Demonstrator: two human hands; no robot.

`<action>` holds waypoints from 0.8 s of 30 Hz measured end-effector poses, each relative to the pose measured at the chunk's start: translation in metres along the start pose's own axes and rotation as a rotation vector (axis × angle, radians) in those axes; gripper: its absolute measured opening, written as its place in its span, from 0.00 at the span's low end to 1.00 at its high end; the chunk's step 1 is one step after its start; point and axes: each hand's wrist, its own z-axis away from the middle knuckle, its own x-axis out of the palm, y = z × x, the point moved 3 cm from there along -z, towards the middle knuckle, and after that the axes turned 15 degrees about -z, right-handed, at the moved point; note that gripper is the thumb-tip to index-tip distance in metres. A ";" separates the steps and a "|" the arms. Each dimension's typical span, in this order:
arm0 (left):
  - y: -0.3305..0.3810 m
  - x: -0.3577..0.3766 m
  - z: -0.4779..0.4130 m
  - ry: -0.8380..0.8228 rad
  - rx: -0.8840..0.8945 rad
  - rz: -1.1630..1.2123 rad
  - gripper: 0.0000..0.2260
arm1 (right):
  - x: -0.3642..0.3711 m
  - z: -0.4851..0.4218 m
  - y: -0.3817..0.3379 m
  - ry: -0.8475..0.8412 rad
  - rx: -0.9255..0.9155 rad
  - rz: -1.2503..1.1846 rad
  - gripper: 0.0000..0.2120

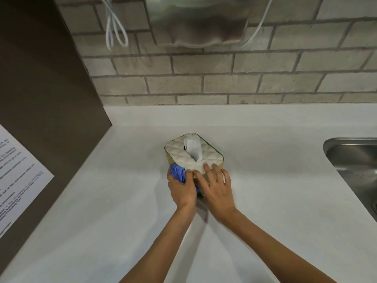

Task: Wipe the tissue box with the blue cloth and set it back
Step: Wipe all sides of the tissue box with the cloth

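A tissue box (183, 150) with a quilted cream top and gold sides stands on the white counter (102, 201), a white tissue sticking up from its slot. My left hand (180, 190) holds the bunched blue cloth (177, 172) against the box's near left corner. My right hand (217, 188) lies with fingers spread over the box's near end, holding it steady; the fingertips rest on the quilted top. The near side of the box is hidden behind both hands.
A steel sink (355, 160) is set into the counter at the right. A brick wall (224, 82) rises behind, with a metal dispenser (200, 21) and white cables above. A dark side panel (47, 88) with a printed sheet (18, 176) stands on the left.
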 end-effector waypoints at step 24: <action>0.005 -0.045 -0.040 0.045 0.028 -0.042 0.15 | -0.022 -0.066 0.123 -0.088 0.784 -0.975 0.23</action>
